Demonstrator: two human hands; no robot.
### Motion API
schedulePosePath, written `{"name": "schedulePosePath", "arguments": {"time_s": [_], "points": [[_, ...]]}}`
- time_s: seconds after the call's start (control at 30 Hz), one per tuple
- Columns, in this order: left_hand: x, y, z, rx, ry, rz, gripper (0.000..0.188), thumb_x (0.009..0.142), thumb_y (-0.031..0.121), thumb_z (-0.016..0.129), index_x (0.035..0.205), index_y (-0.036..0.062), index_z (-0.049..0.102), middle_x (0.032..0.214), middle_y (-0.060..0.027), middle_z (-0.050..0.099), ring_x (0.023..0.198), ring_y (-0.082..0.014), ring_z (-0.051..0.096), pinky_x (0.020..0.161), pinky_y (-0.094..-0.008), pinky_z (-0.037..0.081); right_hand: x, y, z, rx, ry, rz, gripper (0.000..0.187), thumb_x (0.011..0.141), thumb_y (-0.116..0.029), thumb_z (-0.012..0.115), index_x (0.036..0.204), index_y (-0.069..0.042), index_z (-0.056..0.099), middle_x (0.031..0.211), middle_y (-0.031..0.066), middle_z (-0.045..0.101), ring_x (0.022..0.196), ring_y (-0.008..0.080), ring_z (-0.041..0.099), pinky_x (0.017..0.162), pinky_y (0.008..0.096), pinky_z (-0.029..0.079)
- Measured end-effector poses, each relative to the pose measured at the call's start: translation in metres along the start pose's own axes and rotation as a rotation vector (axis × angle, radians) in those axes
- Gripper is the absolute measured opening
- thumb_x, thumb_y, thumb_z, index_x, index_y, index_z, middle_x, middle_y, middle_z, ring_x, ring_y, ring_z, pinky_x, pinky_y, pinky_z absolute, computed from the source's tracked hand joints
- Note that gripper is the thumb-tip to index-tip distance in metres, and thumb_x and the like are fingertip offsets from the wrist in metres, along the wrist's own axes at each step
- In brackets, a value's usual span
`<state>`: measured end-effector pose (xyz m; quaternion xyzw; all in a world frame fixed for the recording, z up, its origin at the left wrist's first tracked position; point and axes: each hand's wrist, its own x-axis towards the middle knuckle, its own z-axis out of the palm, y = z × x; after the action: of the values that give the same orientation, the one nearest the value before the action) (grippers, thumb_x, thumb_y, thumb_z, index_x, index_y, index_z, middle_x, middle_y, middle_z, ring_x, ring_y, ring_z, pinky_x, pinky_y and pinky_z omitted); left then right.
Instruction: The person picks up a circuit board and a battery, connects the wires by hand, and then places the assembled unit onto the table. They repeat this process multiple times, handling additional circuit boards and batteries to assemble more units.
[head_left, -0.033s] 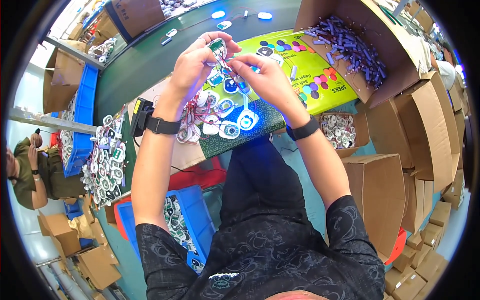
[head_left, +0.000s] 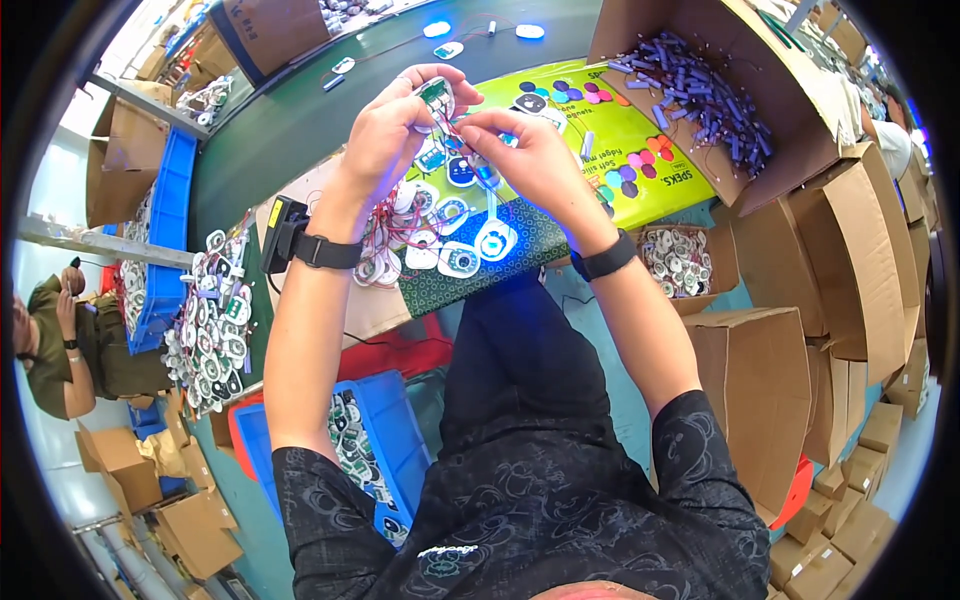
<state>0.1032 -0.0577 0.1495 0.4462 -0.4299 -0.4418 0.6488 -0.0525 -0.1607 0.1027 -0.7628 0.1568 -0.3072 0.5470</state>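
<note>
My left hand [head_left: 390, 130] is closed on a small green circuit board [head_left: 436, 94] with a pale rim, held up over the bench. Thin wires hang from that board. My right hand [head_left: 525, 155] pinches at these wires just below the board; its fingertips partly hide what they grip. Under my hands lies a pile of white round-ended light units [head_left: 424, 200] with red wires. One unit [head_left: 494, 240] glows blue near the bench edge.
An open carton [head_left: 740, 190] of purple wired cylinders [head_left: 700, 105] stands at the right. Beyond my hands runs a green conveyor belt [head_left: 390, 60] with lit units. More units heap at the left [head_left: 208, 345]. A blue bin [head_left: 395, 425] sits below; a person [head_left: 75, 340] is far left.
My right fingertips have shifted very slightly left at the wires. My left hand and the board stay in place.
</note>
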Motion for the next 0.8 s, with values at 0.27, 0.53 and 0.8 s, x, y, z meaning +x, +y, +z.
{"name": "schedulePosePath", "arguments": {"time_s": [0.27, 0.53, 0.8], "points": [[-0.002, -0.003, 0.006, 0.022, -0.02, -0.026, 0.051, 0.075, -0.002, 0.041, 0.125, -0.0059, 0.049, 0.122, -0.0232, 0.059, 0.12, -0.0308, 0.056, 0.11, -0.041, 0.041, 0.002, -0.002, -0.001, 0.044, -0.109, 0.075, 0.024, 0.091, -0.02, 0.071, 0.107, -0.002, 0.074, 0.092, 0.0043, 0.074, 0.085, 0.0083, 0.067, 0.078, 0.0245, 0.052], [-0.004, -0.022, 0.006, -0.405, 0.093, 0.022, 0.047, 0.078, -0.005, 0.043, 0.124, -0.0079, 0.048, 0.116, -0.0237, 0.059, 0.117, -0.0345, 0.057, 0.108, -0.0445, 0.043, -0.001, 0.003, 0.006, -0.303, 0.323, -0.188, 0.022, 0.087, -0.026, 0.07, 0.095, -0.005, 0.074, 0.098, 0.0142, 0.066, 0.092, 0.029, 0.065, 0.084, 0.0378, 0.051], [0.005, -0.058, 0.009, -0.787, 0.164, -0.047, 0.035, 0.091, 0.004, 0.046, 0.125, -0.0079, 0.051, 0.112, -0.0183, 0.058, 0.108, -0.0289, 0.056, 0.103, -0.0411, 0.045, 0.006, 0.01, 0.002, 0.124, 0.188, -0.035, 0.02, 0.089, -0.018, 0.07, 0.095, 0.001, 0.069, 0.097, 0.0102, 0.065, 0.088, 0.0153, 0.061, 0.076, 0.029, 0.049]]}}
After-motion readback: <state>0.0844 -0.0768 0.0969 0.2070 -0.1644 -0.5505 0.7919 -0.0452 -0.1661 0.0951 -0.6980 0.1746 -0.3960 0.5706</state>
